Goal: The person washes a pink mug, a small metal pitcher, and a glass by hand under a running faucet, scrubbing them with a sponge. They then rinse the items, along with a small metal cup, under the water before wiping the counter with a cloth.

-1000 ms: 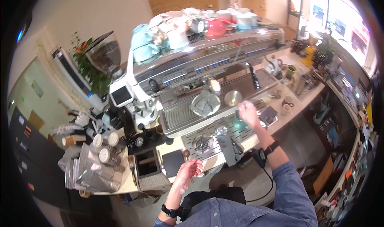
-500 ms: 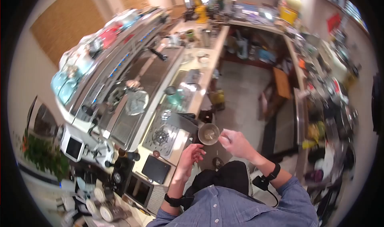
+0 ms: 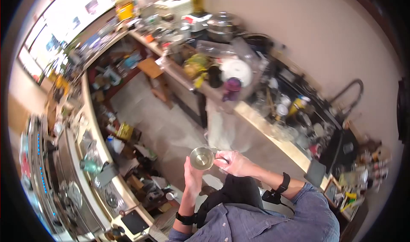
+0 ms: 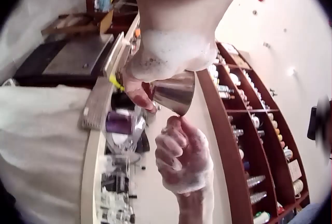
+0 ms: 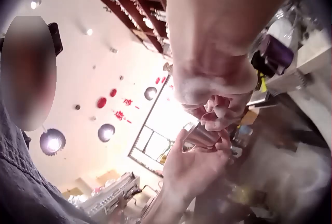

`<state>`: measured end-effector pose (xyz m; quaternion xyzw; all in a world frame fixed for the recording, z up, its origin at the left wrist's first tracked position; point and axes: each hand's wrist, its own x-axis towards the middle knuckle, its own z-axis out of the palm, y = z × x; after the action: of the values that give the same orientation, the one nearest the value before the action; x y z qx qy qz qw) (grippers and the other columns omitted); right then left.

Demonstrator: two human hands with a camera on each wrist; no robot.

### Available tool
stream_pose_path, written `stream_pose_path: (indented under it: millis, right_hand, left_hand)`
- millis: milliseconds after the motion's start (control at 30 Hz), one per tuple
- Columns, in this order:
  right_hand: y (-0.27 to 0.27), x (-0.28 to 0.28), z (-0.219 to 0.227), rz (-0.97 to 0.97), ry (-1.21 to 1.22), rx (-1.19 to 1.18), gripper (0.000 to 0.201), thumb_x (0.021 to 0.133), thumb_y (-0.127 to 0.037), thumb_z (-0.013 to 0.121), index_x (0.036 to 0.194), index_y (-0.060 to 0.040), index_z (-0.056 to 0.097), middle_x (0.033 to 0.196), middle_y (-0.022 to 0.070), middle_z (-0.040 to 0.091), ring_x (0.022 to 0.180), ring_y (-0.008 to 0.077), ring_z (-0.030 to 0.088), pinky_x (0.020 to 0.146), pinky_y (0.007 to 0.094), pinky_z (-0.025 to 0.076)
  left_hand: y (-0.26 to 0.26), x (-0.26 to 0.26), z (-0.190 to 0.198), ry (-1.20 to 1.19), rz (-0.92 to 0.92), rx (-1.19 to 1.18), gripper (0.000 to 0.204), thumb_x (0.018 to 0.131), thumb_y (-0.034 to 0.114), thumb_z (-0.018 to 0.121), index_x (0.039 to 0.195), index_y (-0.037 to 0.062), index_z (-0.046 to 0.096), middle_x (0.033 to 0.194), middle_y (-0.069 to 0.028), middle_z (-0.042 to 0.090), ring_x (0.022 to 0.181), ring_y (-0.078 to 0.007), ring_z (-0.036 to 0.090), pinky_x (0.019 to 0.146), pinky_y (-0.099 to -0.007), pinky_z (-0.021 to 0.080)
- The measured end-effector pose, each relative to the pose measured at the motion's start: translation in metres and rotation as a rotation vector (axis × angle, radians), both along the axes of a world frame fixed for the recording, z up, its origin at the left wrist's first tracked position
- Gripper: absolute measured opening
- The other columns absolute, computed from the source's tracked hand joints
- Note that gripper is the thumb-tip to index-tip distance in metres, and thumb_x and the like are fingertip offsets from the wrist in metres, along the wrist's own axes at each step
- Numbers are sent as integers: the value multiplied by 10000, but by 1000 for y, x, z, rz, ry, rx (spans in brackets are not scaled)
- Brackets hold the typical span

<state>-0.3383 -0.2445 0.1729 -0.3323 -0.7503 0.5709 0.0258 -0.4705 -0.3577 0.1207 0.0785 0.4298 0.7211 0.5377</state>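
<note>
A round steel pitcher [image 3: 201, 158] is held in front of my body with its mouth facing up at the head camera. My left hand [image 3: 193, 179] curls around its side, and in the left wrist view the fingers [image 4: 139, 95] wrap the tapered steel wall. On the other side my right hand [image 3: 235, 163] pinches the pitcher at a dark handle-like part. White foam coats both hands. The right wrist view shows the left palm [image 5: 193, 171] under the pitcher [image 5: 203, 135], close below the right hand's curled fingers.
A counter with a sink area [image 3: 294, 118] full of dishes runs along the right, with a curved faucet [image 3: 356, 88] behind it. A purple container [image 3: 232, 88] and pale cloth [image 3: 220, 126] are nearer the middle. The espresso machine [image 3: 40, 173] stands at the far left.
My view has swung right, from the espresso machine toward the sink side. The right hand has brought the pitcher from the machine to my front, and the left hand has taken hold of it.
</note>
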Motion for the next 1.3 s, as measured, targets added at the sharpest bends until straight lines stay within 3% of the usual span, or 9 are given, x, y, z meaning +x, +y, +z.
stream_pose_path:
  millis: [100, 300, 400, 567, 767, 867, 1100, 1200, 1300]
  right_hand:
    - [14, 67, -9, -185, 73, -249, 215, 895, -243, 523, 830, -39, 547, 612, 35, 522, 524, 105, 471, 523, 286, 405]
    - [46, 211, 9, -495, 55, -131, 217, 912, -235, 505, 810, -46, 532, 563, -5, 495, 526, 69, 469, 510, 249, 391]
    - [58, 268, 22, -645, 28, -100, 209, 909, -231, 508, 844, -35, 541, 570, 2, 498, 532, 78, 482, 517, 250, 398]
    - [66, 326, 17, -874, -62, -13, 251, 892, -248, 530, 915, 3, 541, 593, 52, 525, 548, 113, 521, 525, 280, 420]
    - [70, 357, -27, -1097, 5, -127, 221, 877, -222, 530, 831, -6, 545, 597, 29, 502, 555, 86, 512, 509, 264, 420]
    - [72, 365, -36, -1136, 160, -281, 181, 887, -178, 498, 869, -2, 537, 632, 11, 535, 574, 85, 522, 536, 255, 425]
    - [76, 356, -41, -1143, -217, 284, 246, 834, -145, 557, 1056, -46, 520, 737, 168, 570, 679, 326, 584, 629, 370, 470]
    - [80, 359, -64, -915, -428, 615, 220, 813, -148, 576, 1012, -64, 537, 810, 165, 574, 748, 330, 584, 655, 397, 473]
    - [89, 369, -73, -855, -348, 619, 139, 806, -150, 576, 912, -58, 570, 836, 151, 576, 756, 353, 562, 653, 409, 463]
  left_hand:
    - [45, 53, 5, -38, -138, 60, 509, 932, 472, 288, 1124, 56, 512, 1026, -58, 601, 912, -168, 551, 722, -327, 426]
    - [142, 176, -3, -52, -470, 127, 490, 932, 441, 316, 1179, 52, 484, 1145, -52, 556, 1087, -177, 499, 954, -361, 340]
    - [184, 237, -5, -61, -652, 14, 479, 930, 440, 322, 1172, 62, 491, 1153, -47, 555, 1085, -162, 504, 949, -349, 353]
    - [230, 310, -3, -20, -918, -199, 470, 877, 532, 414, 991, 105, 572, 864, 6, 612, 768, -101, 537, 645, -259, 366]
    - [251, 351, -39, 74, -1011, -193, 447, 875, 508, 439, 971, 86, 551, 795, -8, 588, 669, -94, 523, 567, -247, 382]
    - [260, 361, -37, 23, -1057, -227, 435, 877, 492, 447, 1029, 89, 504, 866, -22, 572, 719, -104, 520, 581, -260, 390]
    - [264, 367, -63, 176, -1070, -219, 435, 880, 487, 462, 1088, 105, 430, 974, -29, 517, 780, -110, 514, 607, -257, 401]
    - [266, 368, -82, 202, -1093, -246, 505, 876, 520, 452, 1142, 92, 415, 1007, -38, 503, 778, -112, 525, 618, -254, 409]
    - [273, 373, -92, 44, -1159, -312, 570, 869, 523, 464, 1208, 69, 401, 1023, -65, 524, 726, -132, 541, 625, -260, 426]
